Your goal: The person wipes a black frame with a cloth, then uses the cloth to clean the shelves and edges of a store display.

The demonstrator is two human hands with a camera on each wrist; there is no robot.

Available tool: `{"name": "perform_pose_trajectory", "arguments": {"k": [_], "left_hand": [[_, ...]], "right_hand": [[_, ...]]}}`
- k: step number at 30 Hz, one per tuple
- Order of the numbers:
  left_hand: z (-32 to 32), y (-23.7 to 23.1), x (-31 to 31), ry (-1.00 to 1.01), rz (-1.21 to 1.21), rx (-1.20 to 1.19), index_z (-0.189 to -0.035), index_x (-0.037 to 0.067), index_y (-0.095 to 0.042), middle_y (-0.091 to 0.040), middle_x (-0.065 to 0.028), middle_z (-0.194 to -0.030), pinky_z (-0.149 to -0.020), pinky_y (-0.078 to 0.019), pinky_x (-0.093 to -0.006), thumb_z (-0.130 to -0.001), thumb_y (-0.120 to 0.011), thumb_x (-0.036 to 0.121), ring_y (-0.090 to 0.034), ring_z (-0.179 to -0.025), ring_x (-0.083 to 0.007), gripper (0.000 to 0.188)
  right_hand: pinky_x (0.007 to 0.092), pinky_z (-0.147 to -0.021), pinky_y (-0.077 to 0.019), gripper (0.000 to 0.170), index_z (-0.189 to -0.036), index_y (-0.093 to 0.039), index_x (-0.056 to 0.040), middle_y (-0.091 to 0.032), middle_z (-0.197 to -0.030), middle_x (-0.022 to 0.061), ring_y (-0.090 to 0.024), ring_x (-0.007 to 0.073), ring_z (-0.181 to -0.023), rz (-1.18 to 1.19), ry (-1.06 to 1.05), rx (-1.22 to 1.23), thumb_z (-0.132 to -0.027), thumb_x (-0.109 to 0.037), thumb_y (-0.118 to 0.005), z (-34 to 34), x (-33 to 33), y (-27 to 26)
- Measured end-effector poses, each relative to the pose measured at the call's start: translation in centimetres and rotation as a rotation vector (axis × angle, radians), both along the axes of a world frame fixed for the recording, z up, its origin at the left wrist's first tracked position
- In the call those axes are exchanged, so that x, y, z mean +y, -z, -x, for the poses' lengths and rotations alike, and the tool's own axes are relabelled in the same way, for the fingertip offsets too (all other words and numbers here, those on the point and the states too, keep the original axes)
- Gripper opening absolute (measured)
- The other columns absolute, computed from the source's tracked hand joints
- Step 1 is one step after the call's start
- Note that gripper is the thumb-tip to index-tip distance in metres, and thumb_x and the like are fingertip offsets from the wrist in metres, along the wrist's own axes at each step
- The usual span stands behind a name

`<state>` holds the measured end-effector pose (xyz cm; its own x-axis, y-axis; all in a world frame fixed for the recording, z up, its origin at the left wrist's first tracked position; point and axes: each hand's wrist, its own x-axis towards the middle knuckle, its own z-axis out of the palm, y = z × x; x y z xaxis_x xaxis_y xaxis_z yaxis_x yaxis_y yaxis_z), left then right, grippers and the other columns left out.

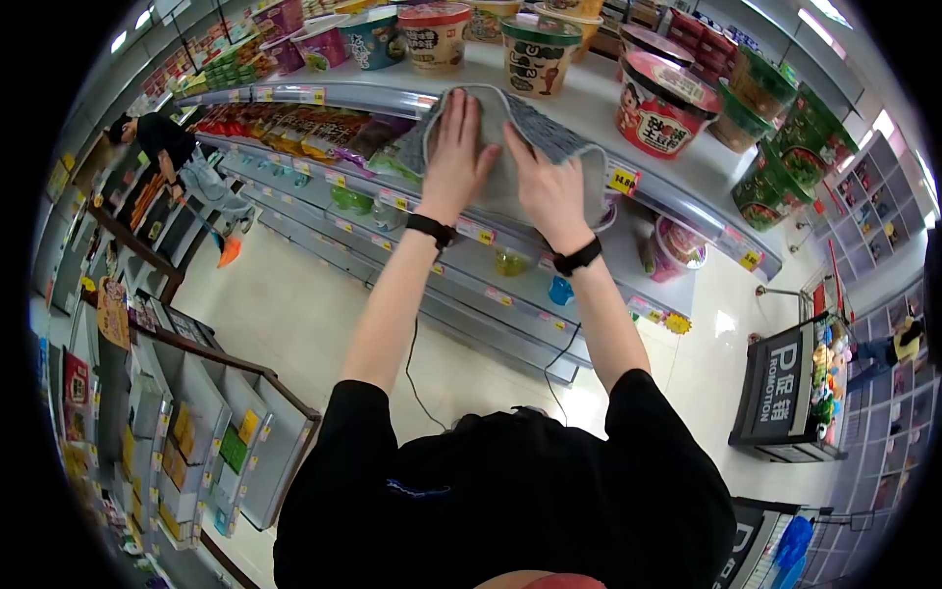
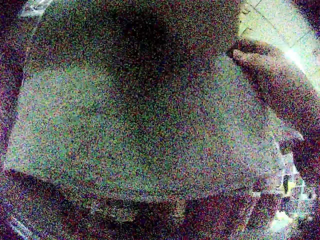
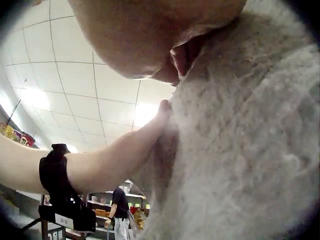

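Note:
A grey cloth (image 1: 500, 177) with a darker fluffy border hangs over the front edge of a store shelf. My left hand (image 1: 457, 162) lies flat on it, fingers straight and pointing up the shelf. Beside it, my right hand (image 1: 549, 196) holds the cloth's right part, index finger extended and the others curled. In the grainy left wrist view, the right hand (image 2: 265, 65) pinches an edge of the cloth (image 2: 150, 135). The right wrist view has pale cloth (image 3: 250, 130) close up, the right hand (image 3: 160, 35) above and the left hand (image 3: 155, 125) behind; some fingertips are hidden there.
Noodle tubs, one a red-lidded tub (image 1: 667, 108), stand on the shelf behind and right of the cloth. Packets (image 1: 324, 133) fill the tier below at left. A person with a broom (image 1: 186, 162) is at far left. A promotion bin (image 1: 780, 393) stands at right.

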<state>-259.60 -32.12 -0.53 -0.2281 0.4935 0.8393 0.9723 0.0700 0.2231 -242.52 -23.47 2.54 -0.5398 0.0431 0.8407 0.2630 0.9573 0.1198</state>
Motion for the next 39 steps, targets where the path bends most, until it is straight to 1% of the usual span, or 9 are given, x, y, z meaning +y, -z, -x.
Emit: {"name": "perform_pose_trajectory", "arguments": {"k": [4,8,11,12,22,28,31,33,39], "left_hand": [[0.8,-1.3,-1.0,-0.051,-0.012,0.155,-0.161,0.004,-0.03,-0.031,-0.022,-0.162,-0.122,-0.0274,-0.0528,-0.097,-0.067,0.025,-0.029,-0.149,-0.0443,0.076],[0.2,-1.8,0.8,-0.034,-0.119,0.213,-0.147,0.011,-0.049,-0.044,-0.0159,-0.145,-0.114,-0.0332,-0.0533,-0.092,-0.073,0.033,-0.038,-0.137,-0.0404,0.064],[-1.5,-2.2,2.5,-0.03,-0.144,0.259,-0.143,0.011,-0.049,-0.047,-0.0163,-0.137,-0.112,-0.0332,-0.0548,-0.091,-0.073,0.03,-0.04,-0.133,-0.0409,0.06],[-2.0,-2.4,3.5,-0.023,-0.194,0.297,-0.136,0.011,-0.053,-0.049,-0.0142,-0.132,-0.107,-0.0333,-0.0542,-0.09,-0.072,0.038,-0.043,-0.126,-0.0386,0.057],[-13.5,-2.7,9.8,0.06,-0.243,0.314,-0.119,0.011,-0.058,-0.054,-0.0118,-0.12,-0.1,-0.0347,-0.0528,-0.088,-0.065,0.044,-0.047,-0.117,-0.0354,0.046],[-19.8,-3.7,12.0,0.097,-0.235,0.275,-0.112,0.012,-0.062,-0.058,-0.0094,-0.112,-0.094,-0.0383,-0.0512,-0.086,-0.064,0.047,-0.053,-0.107,-0.0335,0.043],[-22.8,-3.7,13.0,0.134,-0.21,0.241,-0.109,0.013,-0.062,-0.058,-0.0087,-0.11,-0.092,-0.0391,-0.051,-0.086,-0.063,0.049,-0.054,-0.105,-0.0329,0.043],[-24.5,-3.0,14.0,0.149,-0.212,0.224,-0.11,0.015,-0.061,-0.058,-0.0084,-0.11,-0.093,-0.0391,-0.0509,-0.086,-0.063,0.051,-0.054,-0.106,-0.0313,0.043],[-26.8,-2.6,15.0,0.155,-0.306,0.192,-0.113,0.014,-0.06,-0.059,-0.0092,-0.114,-0.097,-0.0429,-0.0499,-0.093,-0.057,0.048,-0.057,-0.108,-0.0292,0.04]], "right_hand": [[0.0487,-0.102,-0.0442,0.054,-0.145,-0.059,-0.0124,-0.06,-0.14,0.0122,-0.056,0.0362,-0.128,0.005,0.044,0.112,-0.091,-0.01,-0.061,1.6,-0.7,-0.1],[0.0483,-0.099,-0.0448,0.057,-0.147,-0.056,-0.0139,-0.055,-0.14,0.0125,-0.053,0.039,-0.12,0.068,0.152,0.126,-0.091,-0.016,-0.067,0.4,-0.8,0.0],[0.0456,-0.097,-0.0456,0.061,-0.146,-0.058,-0.0111,-0.059,-0.134,0.0084,-0.056,0.0343,-0.114,0.039,0.228,0.16,-0.086,-0.017,-0.069,-2.0,0.1,0.0],[0.0454,-0.097,-0.0458,0.062,-0.146,-0.058,-0.0124,-0.059,-0.134,0.008,-0.056,0.0339,-0.114,0.028,0.246,0.158,-0.086,-0.017,-0.069,-3.0,0.4,0.0],[0.0479,-0.102,-0.0452,0.057,-0.145,-0.062,-0.0171,-0.065,-0.133,0.0108,-0.061,0.031,-0.122,0.055,0.343,0.156,-0.088,-0.019,-0.068,-15.3,4.6,0.6],[0.0499,-0.108,-0.0457,0.054,-0.142,-0.064,-0.0124,-0.066,-0.132,0.0132,-0.062,0.036,-0.122,0.134,0.314,0.128,-0.088,-0.014,-0.067,-21.6,6.5,0.2],[0.0478,-0.103,-0.0499,0.052,-0.141,-0.064,-0.0073,-0.065,-0.135,0.0184,-0.064,0.0396,-0.119,0.189,0.285,0.121,-0.089,-0.01,-0.069,-24.7,7.3,0.0],[0.047,-0.102,-0.0491,0.053,-0.143,-0.063,-0.0099,-0.064,-0.133,0.0219,-0.063,0.0411,-0.118,0.186,0.325,0.094,-0.091,-0.01,-0.069,-26.4,8.0,0.6],[0.0446,-0.095,-0.0512,0.039,-0.127,-0.073,-0.0042,-0.071,-0.119,0.0154,-0.067,0.0326,-0.108,0.072,0.247,0.07,-0.088,0.0,-0.075,-31.8,10.0,-0.5]]}}
